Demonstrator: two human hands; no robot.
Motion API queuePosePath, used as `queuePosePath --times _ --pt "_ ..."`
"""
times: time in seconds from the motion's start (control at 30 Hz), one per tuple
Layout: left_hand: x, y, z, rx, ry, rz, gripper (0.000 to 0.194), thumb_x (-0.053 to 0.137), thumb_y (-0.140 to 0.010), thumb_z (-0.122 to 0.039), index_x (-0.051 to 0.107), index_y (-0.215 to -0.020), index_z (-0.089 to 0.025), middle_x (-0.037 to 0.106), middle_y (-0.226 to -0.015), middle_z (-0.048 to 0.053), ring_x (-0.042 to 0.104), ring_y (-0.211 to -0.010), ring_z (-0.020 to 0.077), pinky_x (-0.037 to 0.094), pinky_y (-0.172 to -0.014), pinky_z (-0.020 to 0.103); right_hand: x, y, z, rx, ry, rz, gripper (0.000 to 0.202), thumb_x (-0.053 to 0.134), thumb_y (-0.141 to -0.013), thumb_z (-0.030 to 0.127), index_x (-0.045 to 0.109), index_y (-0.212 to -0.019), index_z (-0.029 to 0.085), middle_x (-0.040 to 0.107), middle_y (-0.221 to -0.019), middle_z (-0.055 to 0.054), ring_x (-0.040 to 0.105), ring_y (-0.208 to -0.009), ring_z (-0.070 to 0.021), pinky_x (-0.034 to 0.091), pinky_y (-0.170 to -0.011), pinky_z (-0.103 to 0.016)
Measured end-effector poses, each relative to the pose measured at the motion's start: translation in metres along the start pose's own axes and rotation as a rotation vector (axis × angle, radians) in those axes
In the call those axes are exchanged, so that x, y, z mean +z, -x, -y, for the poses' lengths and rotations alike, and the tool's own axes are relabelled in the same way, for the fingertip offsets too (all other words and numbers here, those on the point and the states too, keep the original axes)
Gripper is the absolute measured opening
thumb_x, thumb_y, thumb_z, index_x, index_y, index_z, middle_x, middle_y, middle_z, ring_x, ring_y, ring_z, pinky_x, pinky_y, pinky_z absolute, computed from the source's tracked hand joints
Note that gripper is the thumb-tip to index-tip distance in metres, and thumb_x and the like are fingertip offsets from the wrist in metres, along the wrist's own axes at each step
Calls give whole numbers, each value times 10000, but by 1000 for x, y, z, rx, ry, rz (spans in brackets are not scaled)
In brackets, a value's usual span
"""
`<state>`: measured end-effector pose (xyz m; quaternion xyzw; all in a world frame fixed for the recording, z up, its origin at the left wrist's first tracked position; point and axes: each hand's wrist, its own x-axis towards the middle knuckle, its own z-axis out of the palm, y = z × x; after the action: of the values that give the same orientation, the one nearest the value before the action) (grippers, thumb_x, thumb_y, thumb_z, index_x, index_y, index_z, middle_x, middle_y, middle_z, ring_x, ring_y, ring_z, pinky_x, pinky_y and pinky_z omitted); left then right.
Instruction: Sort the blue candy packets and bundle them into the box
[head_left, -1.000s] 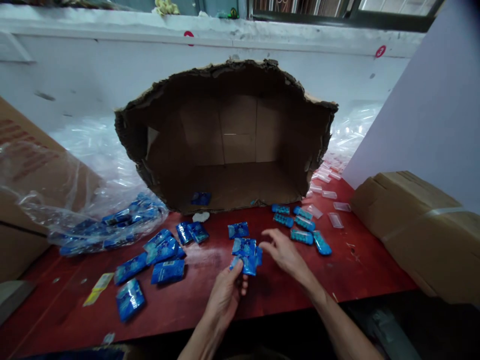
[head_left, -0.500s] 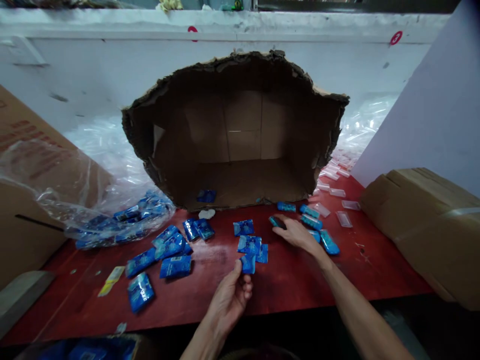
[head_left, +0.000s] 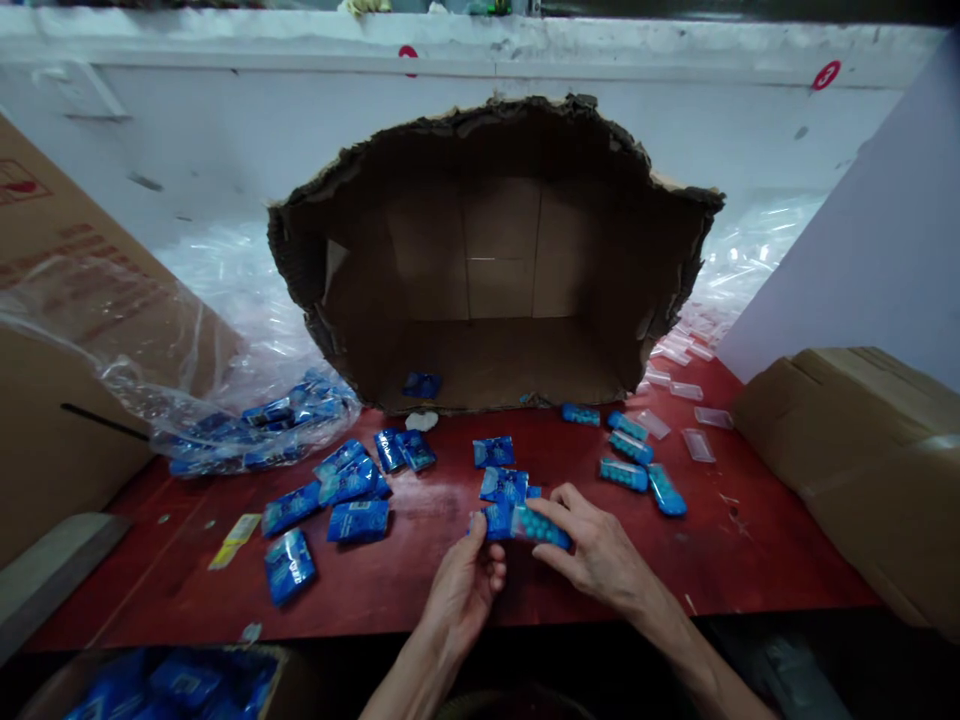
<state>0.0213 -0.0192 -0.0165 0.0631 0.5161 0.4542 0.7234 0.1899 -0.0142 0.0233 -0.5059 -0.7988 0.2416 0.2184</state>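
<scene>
Between the thumb and fingers of my left hand (head_left: 469, 575) is a small blue packet (head_left: 496, 521), held above the front of the red table. My right hand (head_left: 600, 550) grips a clear case of blue beads (head_left: 541, 525), its end meeting the packet's right edge. Just beyond the hands lie more blue packets (head_left: 503, 484), one (head_left: 493, 452) a little farther back. To the right, several bead-filled cases (head_left: 623, 474) rest on the table, one (head_left: 666, 490) near my right wrist. More blue packets (head_left: 352, 480) are scattered to the left.
A torn-open cardboard box (head_left: 502, 365) stands at the back, one packet (head_left: 422, 384) inside. A clear plastic bag (head_left: 315, 440) of packets lies left; empty clear cases (head_left: 698, 445) lie right. Cardboard boxes (head_left: 847, 450) flank the red table (head_left: 420, 600). Below left is a box of packets (head_left: 180, 685).
My right hand has moved left and toward me from the group of bead cases, bringing one to the packet. My left hand keeps its packet. The view has shifted slightly.
</scene>
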Motion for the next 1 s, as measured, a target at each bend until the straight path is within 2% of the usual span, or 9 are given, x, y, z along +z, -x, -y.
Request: queuePosePath --times 0.1,0.23,0.47,0.6,0.77,1.0 --pt "-1 0 1 21 -14 -6 289 582 -678 -419 476 -699 -151 529 -436 -25 456 -354 57 315 -330 142 1 3 3 6 66 4 422 548 -736 260 468 -1150 257 482 -950 -45 517 -828 -178 443 -677 -279" --pt "-1 1 3 97 -33 22 278 591 -677 -401 479 -683 -147 531 -440 -24 469 -365 65 319 -333 151 1 8 8 22 20 7 386 536 -754 277 472 -1134 248 488 -934 -38 523 -813 -166 449 -685 -270" --pt "0 4 2 119 -24 15 236 587 -692 -358 484 -673 -147 537 -444 -20 504 -384 80 340 -335 151 3 12 11 31 4 -2 372 544 -760 260 469 -1124 246 496 -937 -38 532 -813 -162 454 -693 -266" --pt "0 5 2 115 -1 4 228 594 -688 -351 495 -681 -146 545 -452 -16 521 -393 86 361 -336 150 5 12 8 -12 39 -21 378 570 -740 234 490 -1110 252 505 -954 -41 523 -846 -173 460 -714 -277" --pt "1 6 2 135 6 34 230 622 -665 -329 537 -764 -140 622 -595 17 554 -430 91 402 -353 160 9 12 0 -101 37 -100 389 567 -735 178 501 -1108 265 507 -1030 -53 502 -926 -190 458 -771 -300" --pt "-1 4 3 96 30 32 237 598 -688 -332 543 -811 -137 630 -590 29 566 -445 94 421 -370 155 17 14 -6 -154 81 -165 361 505 -783 200 486 -1133 284 504 -1074 -66 505 -939 -206 411 -866 -404"
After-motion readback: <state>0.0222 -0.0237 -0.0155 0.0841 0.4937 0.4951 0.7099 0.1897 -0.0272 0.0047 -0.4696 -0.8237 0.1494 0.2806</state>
